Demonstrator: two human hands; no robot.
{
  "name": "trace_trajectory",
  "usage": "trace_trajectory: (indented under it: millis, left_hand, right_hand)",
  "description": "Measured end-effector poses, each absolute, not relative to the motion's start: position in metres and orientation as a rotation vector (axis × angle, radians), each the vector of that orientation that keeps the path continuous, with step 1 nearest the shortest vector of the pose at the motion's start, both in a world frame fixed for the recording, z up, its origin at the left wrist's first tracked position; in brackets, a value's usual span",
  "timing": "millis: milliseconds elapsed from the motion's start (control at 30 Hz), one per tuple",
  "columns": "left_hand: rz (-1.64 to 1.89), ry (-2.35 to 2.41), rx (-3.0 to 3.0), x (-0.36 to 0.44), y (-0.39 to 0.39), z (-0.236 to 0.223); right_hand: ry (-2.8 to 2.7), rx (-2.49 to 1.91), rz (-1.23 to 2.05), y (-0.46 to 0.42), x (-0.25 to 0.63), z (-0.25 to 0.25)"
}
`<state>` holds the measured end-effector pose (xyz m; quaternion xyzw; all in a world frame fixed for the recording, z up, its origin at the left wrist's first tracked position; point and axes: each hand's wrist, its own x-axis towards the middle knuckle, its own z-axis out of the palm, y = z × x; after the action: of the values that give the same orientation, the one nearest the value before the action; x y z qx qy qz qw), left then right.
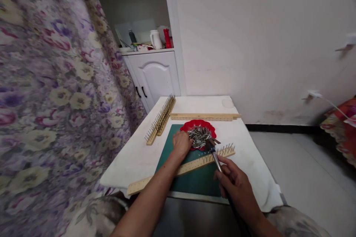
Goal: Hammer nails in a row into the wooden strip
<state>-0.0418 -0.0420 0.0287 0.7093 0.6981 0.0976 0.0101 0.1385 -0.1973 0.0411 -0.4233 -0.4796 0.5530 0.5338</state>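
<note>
My left hand (181, 143) reaches to the rim of a red scalloped dish (198, 125) heaped with loose metal nails (199, 135); its fingers curl down at the pile, and I cannot see what they hold. My right hand (233, 182) is closed round the handle of a small hammer (213, 150), whose head hovers by the dish. Under both hands a long wooden strip (191, 166) lies slantwise on a dark green cutting mat (198, 181), with a row of upright nails along its right end.
The mat lies on a small white table (133, 161). A second wooden strip studded with nails (161, 119) lies at the left, a plain wooden strip (204, 117) at the back. Floral curtain hangs at the left, white wall behind, a white cupboard with bottles beyond.
</note>
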Motion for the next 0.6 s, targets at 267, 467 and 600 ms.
trace_trajectory:
  millis: [267,467,600]
  left_hand:
    - [0.330,2.263,2.115,-0.027,-0.037,0.022]
    - [0.411,2.252,2.103,-0.030,-0.042,0.021]
    - [0.510,2.190,2.136,-0.036,-0.051,0.024]
  right_hand:
    - [-1.133,-1.001,1.322,-0.198,0.139,0.042]
    - [-1.138,-1.007,1.308,-0.198,0.142,0.044]
    - [-1.141,-1.009,1.304,-0.197,0.143,0.045]
